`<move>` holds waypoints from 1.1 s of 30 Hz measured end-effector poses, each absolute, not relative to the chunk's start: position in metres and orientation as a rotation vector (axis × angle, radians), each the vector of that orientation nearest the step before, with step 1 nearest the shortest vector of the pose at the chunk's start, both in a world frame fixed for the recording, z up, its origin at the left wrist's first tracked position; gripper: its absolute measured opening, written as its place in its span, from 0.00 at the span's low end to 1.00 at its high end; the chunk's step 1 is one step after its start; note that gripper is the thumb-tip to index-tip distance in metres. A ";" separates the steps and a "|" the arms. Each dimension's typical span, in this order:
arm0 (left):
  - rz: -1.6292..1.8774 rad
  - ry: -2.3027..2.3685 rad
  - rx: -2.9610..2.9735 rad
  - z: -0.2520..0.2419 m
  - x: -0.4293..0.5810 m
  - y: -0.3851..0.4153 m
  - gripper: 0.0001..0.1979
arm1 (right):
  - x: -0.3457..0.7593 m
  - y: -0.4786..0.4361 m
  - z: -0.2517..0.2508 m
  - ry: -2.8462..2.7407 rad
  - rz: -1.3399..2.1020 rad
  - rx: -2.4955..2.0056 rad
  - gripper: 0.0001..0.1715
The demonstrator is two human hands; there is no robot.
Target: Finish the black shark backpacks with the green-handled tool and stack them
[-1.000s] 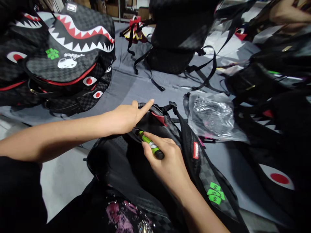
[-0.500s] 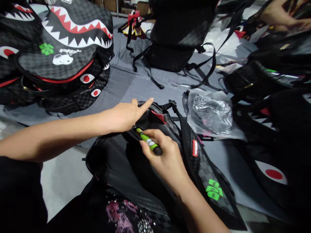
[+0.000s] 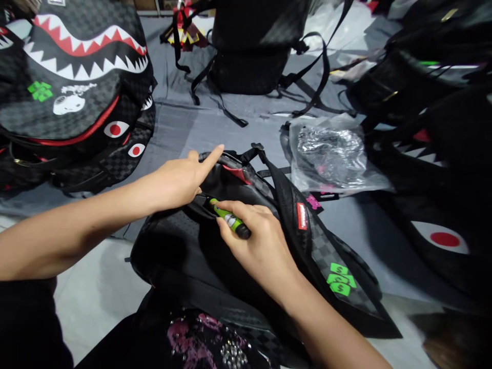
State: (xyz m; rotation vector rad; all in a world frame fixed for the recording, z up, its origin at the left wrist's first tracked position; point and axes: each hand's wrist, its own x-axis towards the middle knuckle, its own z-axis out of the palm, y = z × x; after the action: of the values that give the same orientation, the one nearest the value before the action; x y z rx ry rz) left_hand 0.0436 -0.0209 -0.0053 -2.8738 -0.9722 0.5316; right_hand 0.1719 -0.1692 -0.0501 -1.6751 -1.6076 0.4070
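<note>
While the right hand (image 3: 257, 237) pinches a green, black-ended stick (image 3: 231, 220) over the open black backpack (image 3: 165, 256), the left (image 3: 180, 179) sits at the bag's edge, index straight, its grip hidden from me; beyond lie a clear plastic packet (image 3: 330, 156) and, farther, another dark backpack (image 3: 249, 56).

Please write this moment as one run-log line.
left hand: on black backpack | right hand: holds green-and-black tool, far end at backpack | nearby: clear plastic bag on gray cloth

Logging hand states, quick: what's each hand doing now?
Left hand: at the edge of the black backpack; grip cannot be told.
Right hand: closed around a green tool.
</note>
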 end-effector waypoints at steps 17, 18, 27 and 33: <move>0.603 -0.971 -2.881 -0.003 0.047 -0.017 0.47 | 0.167 -0.166 -0.054 -1.554 0.408 -1.624 0.10; 0.599 -0.967 -2.880 -0.004 0.047 -0.017 0.47 | 0.167 -0.166 -0.054 -1.569 0.425 -1.619 0.10; 0.587 -0.968 -2.879 -0.006 0.048 -0.016 0.48 | 0.167 -0.157 -0.055 -1.594 0.514 -1.526 0.12; 0.576 -0.982 -2.877 -0.007 0.048 -0.016 0.48 | 0.171 -0.162 -0.053 -1.614 0.375 -1.611 0.10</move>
State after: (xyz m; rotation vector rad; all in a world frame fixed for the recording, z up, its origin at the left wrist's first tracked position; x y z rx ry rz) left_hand 0.0480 -0.0156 -0.0074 -2.8769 -0.9819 0.5765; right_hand 0.1708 -0.1623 -0.0534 -1.6109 -1.6140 0.3747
